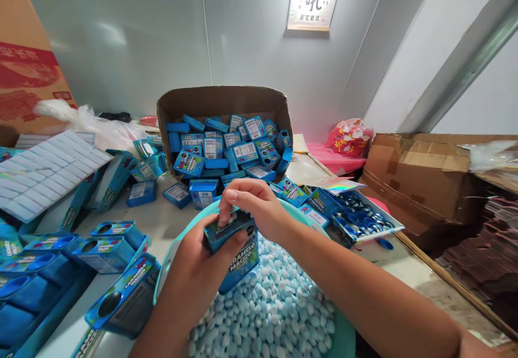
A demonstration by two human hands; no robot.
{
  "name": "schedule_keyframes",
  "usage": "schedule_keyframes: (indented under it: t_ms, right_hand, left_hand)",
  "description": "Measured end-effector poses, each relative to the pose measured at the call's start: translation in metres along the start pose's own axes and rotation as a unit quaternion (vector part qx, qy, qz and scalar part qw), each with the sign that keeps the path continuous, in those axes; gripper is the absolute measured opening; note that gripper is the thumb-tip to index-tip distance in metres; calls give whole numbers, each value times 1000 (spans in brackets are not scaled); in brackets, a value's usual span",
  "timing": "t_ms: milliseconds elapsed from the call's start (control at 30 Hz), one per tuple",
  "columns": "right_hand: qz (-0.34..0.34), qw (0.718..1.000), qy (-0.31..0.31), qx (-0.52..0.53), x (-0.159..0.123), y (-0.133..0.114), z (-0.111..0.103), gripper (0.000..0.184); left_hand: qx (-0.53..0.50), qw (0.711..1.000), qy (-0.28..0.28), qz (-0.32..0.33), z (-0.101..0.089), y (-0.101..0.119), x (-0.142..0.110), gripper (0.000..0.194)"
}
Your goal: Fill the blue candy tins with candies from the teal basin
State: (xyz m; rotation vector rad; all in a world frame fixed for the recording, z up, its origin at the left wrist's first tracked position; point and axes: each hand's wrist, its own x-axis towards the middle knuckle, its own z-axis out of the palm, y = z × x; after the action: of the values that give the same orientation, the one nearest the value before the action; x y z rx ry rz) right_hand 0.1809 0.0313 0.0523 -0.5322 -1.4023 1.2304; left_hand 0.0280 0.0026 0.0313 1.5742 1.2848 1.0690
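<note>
My left hand (198, 258) grips a blue candy box (245, 258) printed "Caramelo Macizo", tilted over the tub, with the thumb across its front. My right hand (253, 201) is cupped over the top of that box, its fingers curled down. A few pale candies show by its fingertips; the box's opening is hidden beneath. Below both hands stands a turquoise tub (343, 325) filled with light blue and white oval candies (271, 304).
Behind the tub, a cardboard carton (224, 96) lies full of blue boxes. More boxes with round top holes (121, 298) stand at left, near a white divided tray (52, 174). At right, a shallow box holds blue round caps (360, 217); brown cartons (413, 180) stand beyond.
</note>
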Motion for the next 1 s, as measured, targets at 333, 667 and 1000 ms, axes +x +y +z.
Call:
schedule_keyframes:
  t_ms: [333, 667, 1000]
  right_hand:
    - [-38, 997, 60, 40, 4, 4, -3, 28]
    - [-110, 976, -58, -180, -7, -9, 4, 31]
    - [-15, 989, 103, -106, 7, 19, -8, 38]
  left_hand:
    - [-55, 997, 43, 16, 4, 9, -9, 62]
    - [69, 994, 28, 80, 4, 5, -4, 36]
    - [47, 993, 97, 44, 2, -7, -1, 59]
